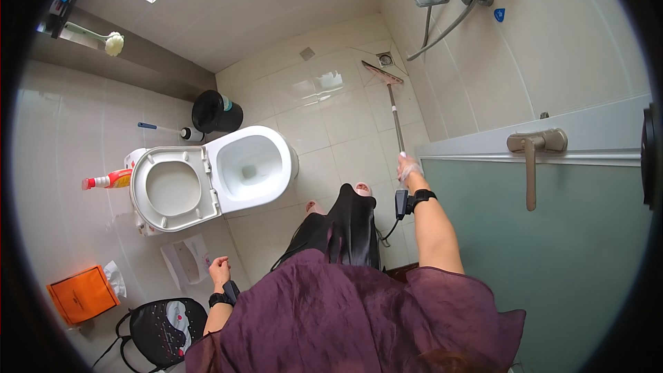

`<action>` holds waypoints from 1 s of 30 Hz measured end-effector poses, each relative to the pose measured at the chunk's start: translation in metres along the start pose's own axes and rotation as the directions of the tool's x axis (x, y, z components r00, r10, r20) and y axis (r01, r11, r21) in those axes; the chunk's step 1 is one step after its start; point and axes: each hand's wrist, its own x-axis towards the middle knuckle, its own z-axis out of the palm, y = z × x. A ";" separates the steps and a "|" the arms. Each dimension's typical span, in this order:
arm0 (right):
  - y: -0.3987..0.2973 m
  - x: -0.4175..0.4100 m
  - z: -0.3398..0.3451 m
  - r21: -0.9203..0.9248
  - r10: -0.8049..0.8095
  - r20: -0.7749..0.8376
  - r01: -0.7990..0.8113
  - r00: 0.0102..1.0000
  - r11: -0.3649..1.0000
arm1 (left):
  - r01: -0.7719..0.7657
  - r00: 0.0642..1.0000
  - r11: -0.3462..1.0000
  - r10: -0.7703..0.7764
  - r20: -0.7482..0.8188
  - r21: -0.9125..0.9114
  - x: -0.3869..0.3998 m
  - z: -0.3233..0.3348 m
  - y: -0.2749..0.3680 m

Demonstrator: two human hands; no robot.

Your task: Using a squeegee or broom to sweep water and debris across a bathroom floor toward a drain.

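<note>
My right hand point(409, 168), with clear thin plastic around it, grips the pole of a floor squeegee point(396, 119). The squeegee's pinkish head point(383, 72) rests on the tiled floor beside a square metal drain point(385, 59). My left hand point(220, 271) hangs at my side, its fingers loosely curled, with no object visible in it. Nearest to that hand is a white wall-mounted holder point(186, 260). Both wrists wear black straps with small devices.
A toilet point(254, 168) with raised lid and seat stands left, a black bin point(215, 111) and toilet brush point(160, 128) behind it. A black backpack point(168, 331) and orange tissue box point(83, 295) are lower left. Right are a frosted-glass door point(544, 248) and shower hose point(450, 26). Wet patches shine on the floor point(331, 83).
</note>
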 end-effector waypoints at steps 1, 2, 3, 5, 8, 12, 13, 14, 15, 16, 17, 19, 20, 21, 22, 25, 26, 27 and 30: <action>-0.010 -0.007 0.004 0.136 -0.118 0.059 0.109 0.991 0.985 | 0.006 1.000 1.000 -0.006 -0.002 -0.007 -0.003 0.000 -0.002; -0.019 -0.017 0.003 0.128 -0.122 0.060 0.114 0.991 0.985 | 0.015 1.000 1.000 -0.015 -0.008 -0.017 -0.007 0.001 -0.002; -0.035 -0.038 0.001 0.105 -0.034 0.168 0.017 0.985 0.994 | 0.026 1.000 0.999 -0.026 -0.013 -0.030 -0.010 0.003 -0.003; -0.051 -0.065 -0.008 0.065 0.053 0.264 -0.072 0.963 0.995 | 0.045 0.999 0.999 -0.046 -0.008 -0.028 -0.014 0.009 -0.009; -0.052 -0.100 -0.019 -0.004 0.158 0.421 -0.173 0.893 0.985 | 0.084 0.996 0.996 -0.084 -0.004 -0.031 -0.016 0.015 -0.011; -0.061 -0.116 -0.003 0.028 0.307 0.676 -0.440 0.670 0.898 | 0.095 0.995 0.993 -0.097 -0.019 -0.070 -0.022 0.026 -0.015; -0.065 -0.115 0.007 0.088 0.305 0.823 -0.638 0.480 0.765 | 0.117 0.993 0.990 -0.119 -0.022 -0.081 -0.023 0.029 -0.016; -0.069 -0.115 0.022 0.078 0.323 0.848 -0.701 0.421 0.709 | 0.114 0.993 0.989 -0.117 -0.030 -0.094 -0.025 0.030 -0.016; -0.070 -0.113 0.040 0.057 0.340 0.844 -0.701 0.414 0.711 | 0.106 0.993 0.989 -0.111 -0.040 -0.105 -0.027 0.030 -0.017; -0.070 -0.108 0.059 0.040 0.374 0.864 -0.786 0.337 0.617 | 0.125 0.990 0.986 -0.131 -0.051 -0.111 -0.028 0.031 -0.015; -0.069 -0.105 0.077 0.019 0.398 0.881 -0.858 0.257 0.513 | 0.138 0.988 0.984 -0.145 -0.058 -0.116 -0.032 0.030 -0.013; -0.067 -0.109 0.115 0.011 0.425 0.861 -0.846 0.279 0.533 | 0.159 0.983 0.979 -0.169 -0.070 -0.129 -0.042 0.027 -0.011; -0.068 -0.109 0.128 0.024 0.435 0.844 -0.832 0.314 0.554 | 0.168 0.981 0.977 -0.180 -0.080 -0.132 -0.046 0.027 -0.014; -0.071 -0.106 0.136 0.010 0.443 0.843 -0.833 0.304 0.553 | 0.178 0.979 0.977 -0.188 -0.080 -0.120 -0.051 0.026 -0.019; -0.073 -0.100 0.144 0.120 0.413 0.837 -0.857 0.359 0.501 | 0.185 0.978 0.977 -0.194 -0.077 -0.106 -0.056 0.025 -0.024; -0.075 -0.077 0.140 0.254 0.335 0.865 -0.901 0.375 0.352 | 0.228 0.967 0.967 -0.238 -0.094 -0.111 -0.063 0.027 -0.044; -0.077 -0.068 0.128 0.352 0.280 0.863 -0.898 0.421 0.264 | 0.232 0.965 0.966 -0.243 -0.095 -0.111 -0.066 0.026 -0.046; -0.081 -0.059 0.114 0.447 0.223 0.851 -0.878 0.476 0.169 | 0.254 0.960 0.958 -0.267 -0.090 -0.132 -0.067 0.027 -0.042; -0.098 -0.041 0.068 0.502 0.264 0.813 -0.855 0.518 0.132 | 0.281 0.954 0.951 -0.292 -0.072 -0.130 -0.064 0.031 -0.040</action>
